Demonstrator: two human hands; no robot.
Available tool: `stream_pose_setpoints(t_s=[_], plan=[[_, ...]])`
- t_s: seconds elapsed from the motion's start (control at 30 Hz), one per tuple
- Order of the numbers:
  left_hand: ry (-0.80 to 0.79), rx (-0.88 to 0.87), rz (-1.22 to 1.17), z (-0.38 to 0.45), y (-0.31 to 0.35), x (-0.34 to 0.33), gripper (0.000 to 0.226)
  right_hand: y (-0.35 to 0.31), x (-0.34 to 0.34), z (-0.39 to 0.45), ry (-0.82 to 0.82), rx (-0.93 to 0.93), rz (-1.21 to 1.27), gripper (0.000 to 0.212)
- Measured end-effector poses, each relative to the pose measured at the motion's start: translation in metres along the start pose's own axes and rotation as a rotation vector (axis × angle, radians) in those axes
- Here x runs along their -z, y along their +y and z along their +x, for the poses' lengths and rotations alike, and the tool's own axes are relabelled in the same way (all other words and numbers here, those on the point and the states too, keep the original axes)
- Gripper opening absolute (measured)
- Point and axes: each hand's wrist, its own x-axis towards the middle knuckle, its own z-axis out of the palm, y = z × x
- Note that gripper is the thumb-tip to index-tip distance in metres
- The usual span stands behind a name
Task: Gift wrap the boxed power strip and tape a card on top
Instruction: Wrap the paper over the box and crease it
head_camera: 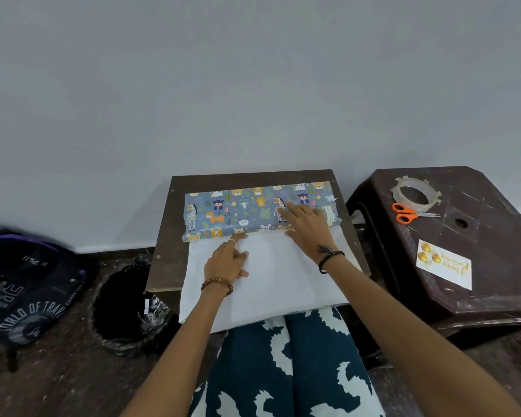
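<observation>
**Paper folded over the box, both hands pressing down**

Far left, a dark backpack with white lettering (21, 293) lies on the floor, and just beside it sits a round bin lined with a black plastic bag (124, 308). Moving in, there's the small dark brown wooden table (169, 236), and on it the sheet of wrapping paper: the white underside (271, 284) spreads toward the person's lap and hangs over the near edge, while the blue side printed with cartoon animals (232, 212) is folded over a long shape at the far side of the table. The boxed power strip itself cannot be seen; it is presumably under that printed fold.

The left hand (227, 261), a ring on one finger and a bead bracelet on the wrist, rests on the white paper with its forefinger stretched to the edge of the printed fold and the other fingers curled in, gripping nothing. The right hand (307, 224), a black cord on the wrist, lies flat and spread on top of the printed fold, fingers open, pressing down.

Further right stands a dark brown plastic stool (494, 236). On it: a clear tape roll (415, 192) at the back, orange-handled scissors (406, 212) just in front, and a white greeting card with gold balloons (444, 266) nearer the person, well apart from the wrapping.
</observation>
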Motion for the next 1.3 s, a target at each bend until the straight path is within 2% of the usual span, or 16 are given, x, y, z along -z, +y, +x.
stream_pose_setpoints(t_s=[0.13,0.3,0.4,0.5,0.63,0.87,1.03,1.1,1.2,1.3], plan=[[0.039,-0.046,0.084,-0.004,-0.003,-0.003,0.024,-0.005,-0.004,-0.005,0.051,-0.048,-0.024,0.053],[0.065,-0.08,0.173,-0.008,-0.002,-0.004,0.032,-0.006,0.003,-0.004,0.09,0.0,0.073,0.04],[0.076,-0.1,0.262,-0.009,-0.003,-0.007,0.036,-0.01,0.006,0.0,0.103,-0.017,0.111,0.046],[0.08,-0.081,0.337,-0.008,-0.004,-0.011,0.037,-0.015,0.005,0.011,0.04,-0.013,0.121,0.041],[0.084,-0.07,0.363,-0.008,-0.003,-0.012,0.038,-0.018,0.004,0.019,0.073,-0.043,0.147,0.035],[0.134,-0.134,0.488,-0.018,0.003,-0.014,0.058,-0.023,0.0,0.014,0.074,-0.033,0.1,0.037],[0.068,-0.099,0.534,-0.01,0.01,-0.009,0.063,-0.023,0.002,0.007,0.099,-0.055,0.234,0.031],[0.05,-0.1,0.522,-0.007,0.011,-0.008,0.064,-0.023,-0.003,-0.004,0.198,-0.152,0.383,0.028],[0.049,-0.1,0.507,-0.005,0.009,-0.01,0.064,-0.033,-0.011,-0.026,0.44,-0.451,0.729,0.015],[0.068,-0.111,0.498,-0.006,0.009,-0.01,0.065,-0.043,-0.019,-0.037,0.413,-0.742,1.036,0.018]])
